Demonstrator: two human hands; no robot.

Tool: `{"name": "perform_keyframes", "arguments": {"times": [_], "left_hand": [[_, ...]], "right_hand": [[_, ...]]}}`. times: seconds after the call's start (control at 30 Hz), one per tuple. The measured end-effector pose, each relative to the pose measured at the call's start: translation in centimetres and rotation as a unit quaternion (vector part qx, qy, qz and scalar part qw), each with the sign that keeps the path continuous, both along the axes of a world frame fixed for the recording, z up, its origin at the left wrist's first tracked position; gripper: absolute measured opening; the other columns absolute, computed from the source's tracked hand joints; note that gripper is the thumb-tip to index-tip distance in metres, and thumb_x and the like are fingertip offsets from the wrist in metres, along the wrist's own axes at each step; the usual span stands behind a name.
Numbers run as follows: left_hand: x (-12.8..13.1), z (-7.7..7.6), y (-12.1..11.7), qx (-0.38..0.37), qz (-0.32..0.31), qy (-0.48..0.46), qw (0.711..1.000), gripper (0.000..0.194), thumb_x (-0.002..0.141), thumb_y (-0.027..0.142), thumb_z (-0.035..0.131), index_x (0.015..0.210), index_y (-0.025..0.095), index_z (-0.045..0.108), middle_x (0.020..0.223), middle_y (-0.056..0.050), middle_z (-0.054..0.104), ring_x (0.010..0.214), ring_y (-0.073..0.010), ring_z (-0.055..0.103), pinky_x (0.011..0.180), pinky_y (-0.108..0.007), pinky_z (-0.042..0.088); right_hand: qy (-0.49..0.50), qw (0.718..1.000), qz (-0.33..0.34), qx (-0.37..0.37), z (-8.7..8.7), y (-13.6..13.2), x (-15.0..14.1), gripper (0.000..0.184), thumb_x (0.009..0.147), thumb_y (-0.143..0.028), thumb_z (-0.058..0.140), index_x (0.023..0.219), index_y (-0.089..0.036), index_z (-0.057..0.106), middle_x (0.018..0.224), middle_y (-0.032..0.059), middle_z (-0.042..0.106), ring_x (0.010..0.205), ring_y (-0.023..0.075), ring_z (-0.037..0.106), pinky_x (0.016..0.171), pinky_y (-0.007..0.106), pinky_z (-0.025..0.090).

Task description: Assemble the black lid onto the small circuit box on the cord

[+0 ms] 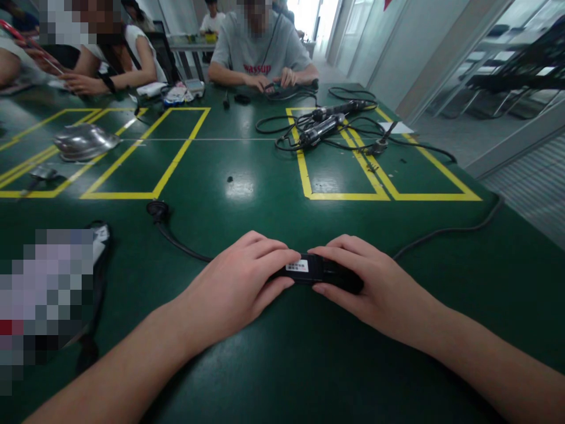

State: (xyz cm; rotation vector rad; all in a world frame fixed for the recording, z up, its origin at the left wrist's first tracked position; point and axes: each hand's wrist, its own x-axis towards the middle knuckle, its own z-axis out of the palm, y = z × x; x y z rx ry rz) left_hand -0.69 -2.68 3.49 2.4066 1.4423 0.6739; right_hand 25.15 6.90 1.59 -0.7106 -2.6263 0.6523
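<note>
Both my hands grip a slim black power adapter (313, 270) with a white printed label, low over the green table. My left hand (249, 277) is closed around its left end, thumb at the near side and fingers on top. Around the right end, my right hand (373, 277) pinches with its thumb and fingers. A black cable (180, 244) runs from behind my left hand to a round black plug (158, 210). Another dark cable (450, 231) leads from behind my right hand toward the table's right edge. My hands cover the adapter's far ends.
Two electric screwdrivers (324, 128) with tangled cords lie inside yellow tape outlines (348, 196). A shiny metal piece (83, 141) is at the left. Nearby, a blurred-out item (48, 288) lies left of my arm. A person in a grey shirt (260, 50) works across the table (247, 377).
</note>
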Motion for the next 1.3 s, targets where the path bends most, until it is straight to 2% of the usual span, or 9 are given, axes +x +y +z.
{"name": "perform_keyframes", "arguments": {"times": [0.17, 0.33, 0.57, 0.87, 1.07, 1.3], "left_hand": [[0.07, -0.12, -0.02, 0.003, 0.01, -0.001, 1.0, 0.03, 0.109, 0.018, 0.065, 0.137, 0.023, 0.074, 0.133, -0.009, 0.078, 0.12, -0.027, 0.067, 0.107, -0.046, 0.059], [-0.14, -0.25, 0.06, -0.019, 0.015, -0.013, 1.0, 0.03, 0.109, 0.021, 0.066, 0.138, 0.021, 0.073, 0.134, -0.01, 0.078, 0.122, -0.0267, 0.067, 0.108, -0.045, 0.059], [-0.17, -0.33, 0.05, -0.009, 0.009, -0.034, 0.999, 0.028, 0.11, 0.023, 0.066, 0.136, 0.022, 0.075, 0.134, -0.01, 0.078, 0.122, -0.0264, 0.068, 0.108, -0.044, 0.06], [0.01, -0.47, 0.05, 0.016, 0.007, -0.029, 0.999, 0.028, 0.111, 0.024, 0.063, 0.137, 0.021, 0.073, 0.135, -0.011, 0.077, 0.122, -0.0262, 0.068, 0.108, -0.045, 0.06], [0.01, -0.59, 0.2, 0.01, 0.003, -0.015, 1.0, 0.03, 0.113, 0.024, 0.061, 0.14, 0.025, 0.074, 0.136, -0.01, 0.077, 0.121, -0.0264, 0.069, 0.107, -0.046, 0.061], [0.29, -0.88, 0.15, 0.039, -0.002, 0.016, 0.999, 0.032, 0.113, 0.023, 0.059, 0.141, 0.024, 0.074, 0.137, -0.011, 0.077, 0.118, -0.0271, 0.068, 0.105, -0.048, 0.062]], "right_hand": [[0.002, 1.0, -0.009, -0.002, -0.48, -0.08, 0.09, 0.041, 0.096, -0.025, 0.077, 0.137, -0.028, 0.069, 0.12, 0.0091, 0.075, 0.105, 0.028, 0.071, 0.089, 0.047, 0.063], [-0.007, 1.0, -0.011, 0.002, -0.85, -0.23, 0.08, 0.044, 0.095, -0.026, 0.079, 0.137, -0.03, 0.068, 0.121, 0.0091, 0.073, 0.105, 0.0289, 0.07, 0.088, 0.048, 0.062], [0.01, 1.0, -0.007, 0.006, -0.7, -0.09, -0.09, 0.056, 0.091, -0.023, 0.081, 0.143, -0.025, 0.061, 0.119, 0.0094, 0.074, 0.106, 0.03, 0.072, 0.091, 0.049, 0.062], [0.004, 1.0, -0.002, -0.003, -0.25, -0.11, -0.26, 0.051, 0.095, -0.029, 0.079, 0.142, -0.023, 0.059, 0.118, 0.0104, 0.074, 0.104, 0.03, 0.071, 0.09, 0.049, 0.061], [-0.003, 1.0, 0.0, -0.006, -0.53, -0.2, -0.22, 0.028, 0.105, -0.031, 0.067, 0.133, -0.025, 0.066, 0.118, 0.0106, 0.074, 0.102, 0.0285, 0.069, 0.085, 0.046, 0.059], [0.001, 1.0, 0.0, -0.018, -0.19, -0.11, -0.22, 0.027, 0.101, -0.027, 0.073, 0.128, -0.026, 0.07, 0.116, 0.0103, 0.074, 0.103, 0.0284, 0.07, 0.087, 0.046, 0.061]]}}
